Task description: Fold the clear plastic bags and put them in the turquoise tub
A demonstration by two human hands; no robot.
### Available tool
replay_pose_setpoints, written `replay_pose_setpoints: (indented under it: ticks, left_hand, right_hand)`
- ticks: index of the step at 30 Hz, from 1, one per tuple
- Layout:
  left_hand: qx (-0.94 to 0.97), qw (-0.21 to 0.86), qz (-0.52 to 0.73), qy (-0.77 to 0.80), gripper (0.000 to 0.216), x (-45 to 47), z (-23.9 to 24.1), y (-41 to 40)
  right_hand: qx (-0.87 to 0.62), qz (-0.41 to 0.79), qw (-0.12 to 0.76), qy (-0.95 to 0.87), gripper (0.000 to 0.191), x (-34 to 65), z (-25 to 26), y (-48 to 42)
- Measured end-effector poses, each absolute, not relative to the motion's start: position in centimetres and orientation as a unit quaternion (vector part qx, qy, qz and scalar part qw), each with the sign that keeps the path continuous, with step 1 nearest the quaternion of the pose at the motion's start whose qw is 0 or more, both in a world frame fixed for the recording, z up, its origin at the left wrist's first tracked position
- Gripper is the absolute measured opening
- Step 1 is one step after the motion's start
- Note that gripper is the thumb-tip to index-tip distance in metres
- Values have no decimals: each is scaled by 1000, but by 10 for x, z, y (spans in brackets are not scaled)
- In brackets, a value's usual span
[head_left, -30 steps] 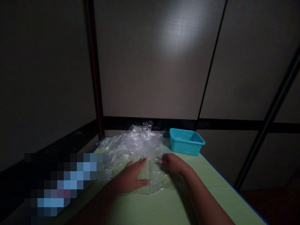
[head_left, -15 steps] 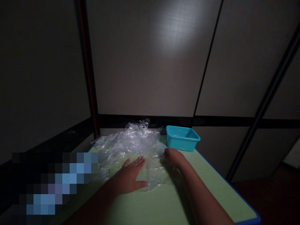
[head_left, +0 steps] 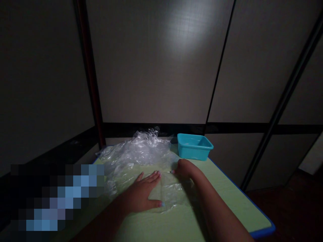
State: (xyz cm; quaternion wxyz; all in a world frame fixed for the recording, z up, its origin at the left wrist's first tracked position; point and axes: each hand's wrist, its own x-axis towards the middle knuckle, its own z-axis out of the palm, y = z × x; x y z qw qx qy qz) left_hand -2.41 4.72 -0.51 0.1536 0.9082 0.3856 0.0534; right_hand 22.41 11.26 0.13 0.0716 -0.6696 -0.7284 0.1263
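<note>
A crumpled sheet of clear plastic film covers much of the table, bunched high at the back and thinner toward me. My left hand lies flat on its near part, fingers spread and thumb out to the right. Beside the film's right side, my right hand is closed, fingers curled and thumb pointing left. It seems to pinch the film there, though the fingertips are mostly hidden. Just behind my right hand stands a turquoise plastic basin.
The light green table has a blue edge at its right side. Panelled walls or doors rise directly behind it. A blurred-out patch hides the lower left.
My left hand has slid slightly to the right and toward me on the film. My right hand has turned a little, and its thumb now shows. The view has shifted slightly.
</note>
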Motion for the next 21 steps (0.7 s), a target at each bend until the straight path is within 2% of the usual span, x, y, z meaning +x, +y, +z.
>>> replay_pose_setpoints:
  ticks: [6, 11, 17, 21]
  left_hand:
    - [906, 157, 47, 390, 80, -26, 1, 45]
    - [906, 156, 44, 392, 72, -28, 0, 45]
    - [901, 143, 59, 405, 75, -28, -2, 46]
    - [906, 127, 97, 391, 65, -28, -1, 48]
  right_hand:
    - [-660, 154, 50, -734, 31, 219, 11, 111]
    - [-656, 128, 102, -736, 30, 217, 18, 109]
    - [-636, 87, 155, -751, 30, 214, 19, 106]
    - [-616, 45, 216, -757, 26, 210, 36, 96]
